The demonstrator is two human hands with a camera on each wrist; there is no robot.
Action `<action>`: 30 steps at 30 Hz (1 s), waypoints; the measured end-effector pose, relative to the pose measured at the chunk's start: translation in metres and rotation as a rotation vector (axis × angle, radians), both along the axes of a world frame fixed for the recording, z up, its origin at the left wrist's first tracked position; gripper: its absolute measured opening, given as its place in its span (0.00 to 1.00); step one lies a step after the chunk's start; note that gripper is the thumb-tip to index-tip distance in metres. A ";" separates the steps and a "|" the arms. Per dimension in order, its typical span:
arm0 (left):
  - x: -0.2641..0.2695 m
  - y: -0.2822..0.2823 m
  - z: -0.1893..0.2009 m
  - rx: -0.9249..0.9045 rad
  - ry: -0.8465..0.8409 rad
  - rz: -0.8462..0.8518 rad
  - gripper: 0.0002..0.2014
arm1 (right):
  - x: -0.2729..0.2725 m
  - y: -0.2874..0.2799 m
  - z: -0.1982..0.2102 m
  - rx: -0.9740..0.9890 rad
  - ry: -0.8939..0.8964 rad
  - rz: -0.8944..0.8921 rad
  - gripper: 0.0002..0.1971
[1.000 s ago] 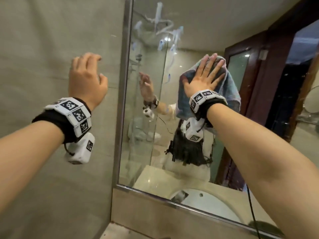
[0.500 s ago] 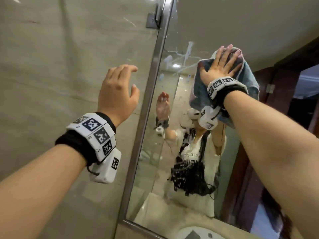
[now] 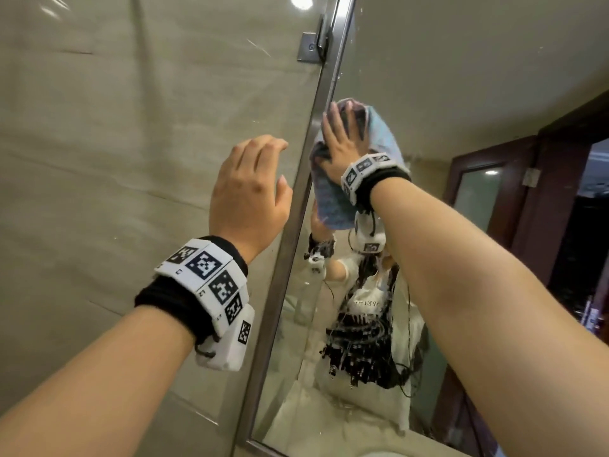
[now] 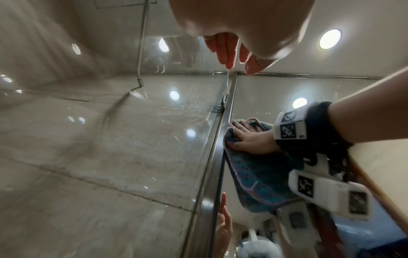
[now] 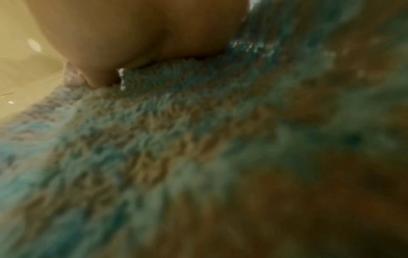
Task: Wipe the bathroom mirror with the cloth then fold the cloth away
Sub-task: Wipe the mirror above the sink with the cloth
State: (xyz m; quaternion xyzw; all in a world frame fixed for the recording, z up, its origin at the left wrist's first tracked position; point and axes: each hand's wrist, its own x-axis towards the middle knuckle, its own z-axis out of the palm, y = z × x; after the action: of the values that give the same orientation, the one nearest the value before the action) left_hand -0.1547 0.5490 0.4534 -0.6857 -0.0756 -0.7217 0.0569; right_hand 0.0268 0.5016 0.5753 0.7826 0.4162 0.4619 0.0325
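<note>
Right hand (image 3: 341, 143): fingers flat, pressing the blue cloth (image 3: 333, 199) onto the mirror (image 3: 461, 94), hard against its metal frame (image 3: 296, 225).
Left hand (image 3: 248, 196): raised, fingers loosely bent, holding nothing, near the tiled wall (image 3: 131, 127).
Room: glass free rightward.
Right wrist view: only blurred cloth.

Right wrist view: blue terry cloth (image 5: 198, 139) fills the picture, mostly blurred. Head view: the right hand (image 3: 339, 143) covers the cloth's upper part; the frameless wall mirror (image 3: 461, 77) is cut off at the right edge.
</note>
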 end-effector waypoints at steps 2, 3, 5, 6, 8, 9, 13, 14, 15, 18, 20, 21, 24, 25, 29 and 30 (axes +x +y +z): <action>0.000 0.001 -0.001 0.001 0.007 0.026 0.18 | 0.000 -0.002 -0.014 -0.057 0.008 0.023 0.34; 0.001 0.000 -0.001 -0.003 0.012 0.031 0.18 | 0.003 -0.010 -0.017 -0.060 0.014 0.029 0.34; 0.001 0.001 -0.001 -0.004 0.006 0.050 0.18 | 0.010 -0.029 -0.015 0.034 0.030 0.020 0.37; 0.002 0.001 -0.001 -0.002 0.002 0.059 0.18 | 0.014 -0.044 -0.011 0.128 0.040 -0.004 0.38; 0.002 0.001 -0.001 -0.002 -0.007 0.060 0.18 | 0.024 -0.076 -0.004 0.363 0.069 -0.066 0.40; 0.003 0.001 -0.001 -0.005 -0.019 0.060 0.17 | 0.029 -0.091 -0.002 0.471 0.081 -0.110 0.40; 0.005 -0.001 0.001 -0.025 -0.052 0.055 0.17 | 0.031 -0.113 -0.009 0.717 0.108 -0.299 0.40; 0.006 -0.001 0.001 -0.032 -0.056 0.056 0.17 | 0.027 -0.110 -0.011 0.701 0.120 -0.314 0.40; 0.006 -0.002 0.002 -0.037 -0.059 0.057 0.17 | 0.021 -0.104 -0.012 0.637 0.109 -0.314 0.40; 0.007 -0.002 0.002 -0.046 -0.060 0.050 0.17 | 0.006 -0.075 -0.015 0.193 -0.128 -0.326 0.38; 0.008 -0.002 0.001 -0.038 -0.055 0.060 0.17 | -0.002 -0.051 -0.014 -0.057 -0.286 -0.354 0.36; 0.009 -0.001 0.001 -0.032 -0.050 0.063 0.17 | -0.005 -0.043 -0.011 -0.121 -0.307 -0.375 0.36; 0.010 -0.001 0.001 -0.025 -0.062 0.076 0.17 | -0.002 -0.038 0.003 -0.191 -0.307 -0.336 0.39; 0.010 0.000 0.001 -0.024 -0.067 0.079 0.16 | 0.001 -0.042 0.007 -0.181 -0.275 -0.295 0.40; 0.013 0.001 0.000 -0.016 -0.078 0.103 0.16 | 0.021 -0.067 0.010 0.121 -0.104 -0.202 0.43; 0.014 0.001 0.001 -0.020 -0.080 0.104 0.16 | 0.022 -0.071 0.005 0.207 -0.076 -0.199 0.43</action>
State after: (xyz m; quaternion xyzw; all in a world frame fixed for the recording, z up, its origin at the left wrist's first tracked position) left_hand -0.1405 0.5504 0.4540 -0.6519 -0.1207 -0.7439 0.0843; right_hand 0.0491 0.4310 0.5800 0.8011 0.2853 0.5260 0.0129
